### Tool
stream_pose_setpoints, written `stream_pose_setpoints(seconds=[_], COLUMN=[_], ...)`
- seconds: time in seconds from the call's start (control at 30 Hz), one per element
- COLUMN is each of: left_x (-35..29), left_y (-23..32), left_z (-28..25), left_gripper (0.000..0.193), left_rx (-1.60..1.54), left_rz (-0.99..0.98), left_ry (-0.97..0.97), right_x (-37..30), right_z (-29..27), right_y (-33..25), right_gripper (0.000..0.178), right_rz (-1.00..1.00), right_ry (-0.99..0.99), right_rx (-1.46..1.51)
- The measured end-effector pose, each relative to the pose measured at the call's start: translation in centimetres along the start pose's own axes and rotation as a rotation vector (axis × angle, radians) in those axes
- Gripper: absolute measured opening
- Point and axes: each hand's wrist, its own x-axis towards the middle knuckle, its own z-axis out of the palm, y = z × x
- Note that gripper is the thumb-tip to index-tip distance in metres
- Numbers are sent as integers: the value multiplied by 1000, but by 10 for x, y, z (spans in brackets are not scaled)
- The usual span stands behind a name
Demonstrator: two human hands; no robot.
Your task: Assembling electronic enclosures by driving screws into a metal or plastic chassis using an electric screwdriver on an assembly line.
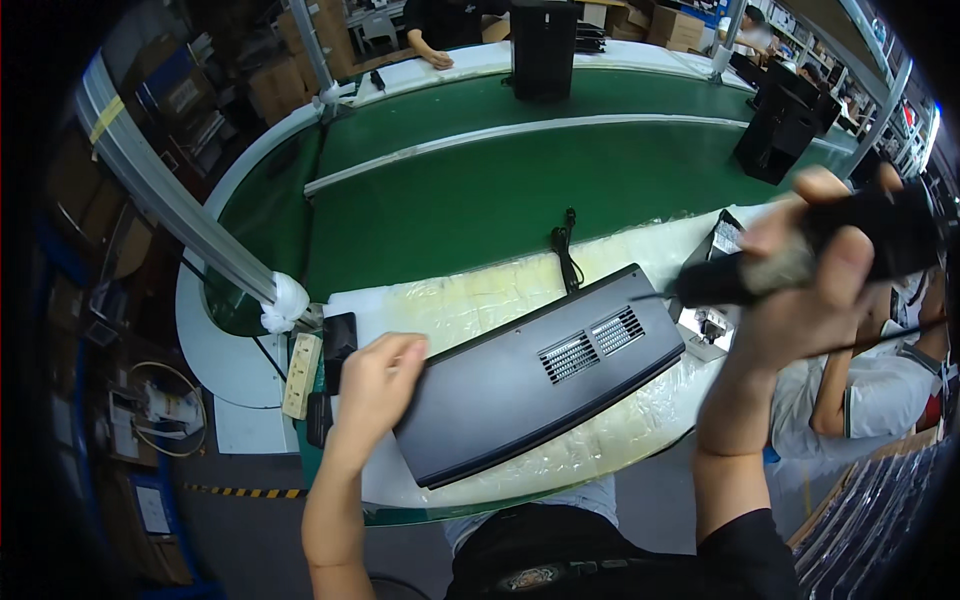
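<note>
A dark grey metal casing (530, 385) with two slotted vents lies slanted on a plastic-wrapped pad in front of me. My left hand (378, 385) is at its left end, the fingers curled and pressed together; whatever they hold, if anything, is hidden. Raised over the right end, my right hand (800, 285) is closed around a black electric screwdriver (715, 282). Hand and tool are smeared by motion. The tool's thin bit points left, close to the casing's far right corner. Whether the bit touches it, I cannot tell.
The wrapped pad (460, 297) borders a green conveyor belt (440, 215). A black cable (567, 255) lies behind the casing, metal parts (708, 325) beside it. A power strip (301, 376) and post (190, 225) stand left. Tall black units (543, 50) are on the belt; a co-worker (845, 390) sits right.
</note>
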Motion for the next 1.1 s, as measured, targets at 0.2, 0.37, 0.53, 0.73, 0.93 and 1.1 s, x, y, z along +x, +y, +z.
stream_pose_setpoints(seconds=[0.2, 0.37, 0.53, 0.73, 0.93, 1.1], left_x=[-44, -61, -35, 11, 61, 122], left_y=[-65, -149, -123, -49, 91, 192], left_z=[30, 80, 63, -2, -36, 16], left_gripper=[64, 51, 45, 46, 41, 62], left_rx=[-644, -2026, -1858, -1011, 68, 350], left_rz=[-317, -273, -83, -269, 155, 331], left_ry=[195, 89, -116, 501, 366, -176], right_x=[-20, -43, -57, -73, -82, -37], right_z=[-101, -127, -159, -178, -178, -157], right_y=[-2, 21, 48, 80, 98, 73], right_gripper=[37, 14, 14, 27, 34, 27], right_rz=[23, 158, 100, 81, 289, 291], right_ry=[273, 321, 326, 281, 237, 289], right_rx=[-401, -602, -714, -604, -579, -505])
